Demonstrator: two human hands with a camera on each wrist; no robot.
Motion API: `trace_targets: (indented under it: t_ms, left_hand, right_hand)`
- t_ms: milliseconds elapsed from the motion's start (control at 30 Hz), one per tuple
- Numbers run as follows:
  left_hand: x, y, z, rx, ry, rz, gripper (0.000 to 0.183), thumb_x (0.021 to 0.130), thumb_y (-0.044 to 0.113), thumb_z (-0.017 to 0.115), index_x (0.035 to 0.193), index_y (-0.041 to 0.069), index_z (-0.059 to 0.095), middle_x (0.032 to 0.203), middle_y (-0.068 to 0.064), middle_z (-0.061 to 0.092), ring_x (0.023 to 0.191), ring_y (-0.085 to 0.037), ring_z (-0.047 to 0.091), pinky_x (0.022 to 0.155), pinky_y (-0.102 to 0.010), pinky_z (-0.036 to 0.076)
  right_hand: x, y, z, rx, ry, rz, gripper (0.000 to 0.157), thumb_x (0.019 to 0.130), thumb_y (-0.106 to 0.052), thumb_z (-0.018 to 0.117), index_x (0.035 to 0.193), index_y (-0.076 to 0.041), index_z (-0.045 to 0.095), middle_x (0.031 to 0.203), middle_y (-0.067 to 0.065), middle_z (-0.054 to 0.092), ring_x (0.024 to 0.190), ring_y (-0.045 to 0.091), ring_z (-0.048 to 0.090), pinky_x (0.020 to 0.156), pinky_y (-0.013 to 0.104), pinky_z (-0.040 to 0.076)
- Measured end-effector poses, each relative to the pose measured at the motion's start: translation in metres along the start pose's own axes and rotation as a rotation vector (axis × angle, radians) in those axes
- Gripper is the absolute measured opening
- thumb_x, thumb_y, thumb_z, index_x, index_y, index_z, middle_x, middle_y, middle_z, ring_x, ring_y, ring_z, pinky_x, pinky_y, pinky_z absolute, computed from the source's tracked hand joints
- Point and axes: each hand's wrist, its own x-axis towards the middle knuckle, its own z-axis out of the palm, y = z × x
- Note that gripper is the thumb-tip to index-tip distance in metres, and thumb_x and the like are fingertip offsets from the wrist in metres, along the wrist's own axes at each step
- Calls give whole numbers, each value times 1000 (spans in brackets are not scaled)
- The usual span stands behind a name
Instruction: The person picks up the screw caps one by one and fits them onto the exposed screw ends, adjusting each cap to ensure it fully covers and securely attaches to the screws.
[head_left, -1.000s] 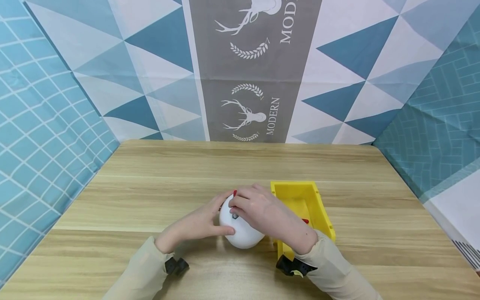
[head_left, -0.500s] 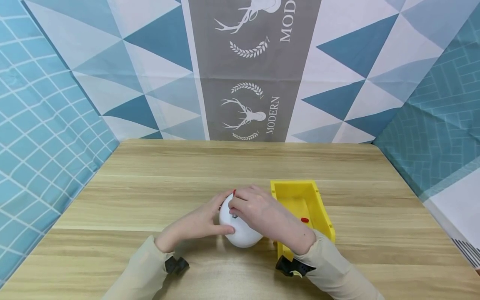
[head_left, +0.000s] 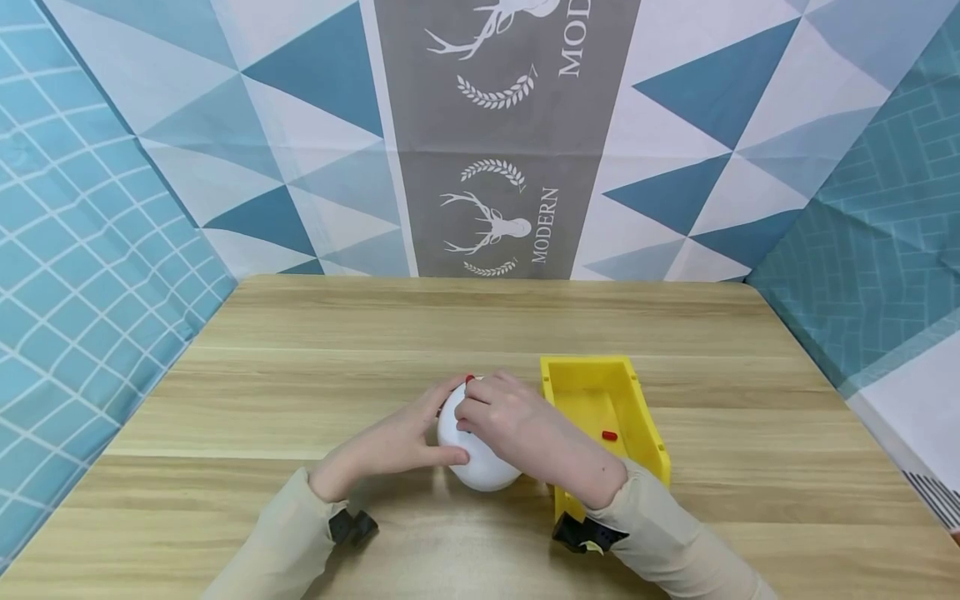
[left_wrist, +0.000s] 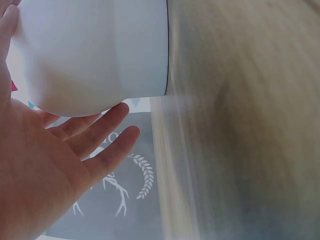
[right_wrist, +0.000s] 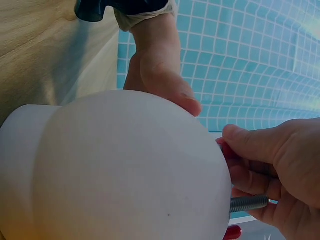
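A white rounded body (head_left: pixel 486 468) with a flat-edged base stands on the table between the hands. My left hand (head_left: pixel 401 440) holds its side, thumb at the near side and fingers around the far side. From its top juts a threaded metal bolt (right_wrist: pixel 248 203). Over that top, my right hand (head_left: pixel 516 419) pinches a small red piece (right_wrist: pixel 226 149) between thumb and fingers; the fingers partly hide it. Another red piece (right_wrist: pixel 233 232) shows at the top beside the bolt. In the left wrist view the lower fingers (left_wrist: pixel 112 150) spread under the white body.
A yellow bin (head_left: pixel 651 417) stands right of the white body, partly under the right forearm. Inside it lies a small red piece (head_left: pixel 610 436). The wooden table (head_left: pixel 337 325) ends at a patterned backdrop (head_left: pixel 300 167).
My right forearm has shifted slightly left, uncovering more of the red piece in the bin. The right fingers now cover the bolt in the head view. My left hand keeps its hold.
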Motion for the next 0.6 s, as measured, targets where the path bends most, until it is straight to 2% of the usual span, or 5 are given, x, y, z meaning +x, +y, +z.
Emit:
trace_targets:
  t_ms: [200,333,600]
  left_hand:
    - [0,0,-1,9,4,15,89,77,51,65,144,23,14,142,4,28,127,-12,35,101,-39,36]
    - [0,-1,0,13,5,20,88,77,51,65,144,23,15,141,5,29,125,-11,35,101,-38,37]
    - [-1,1,-1,2,1,15,87,77,51,66,144,26,15,141,5,29,124,-12,37,99,-39,39]
  right_hand:
    - [1,-1,4,68,15,69,9,83,-22,66,88,-14,64,87,-3,58,84,13,53,82,26,44]
    - [0,-1,7,110,16,116,10,86,-25,63,84,-15,63,84,-4,57,80,12,52,82,26,44]
    - [0,-1,5,180,-62,191,14,85,-27,63,90,-15,63,89,-4,58,84,13,52,84,26,45]
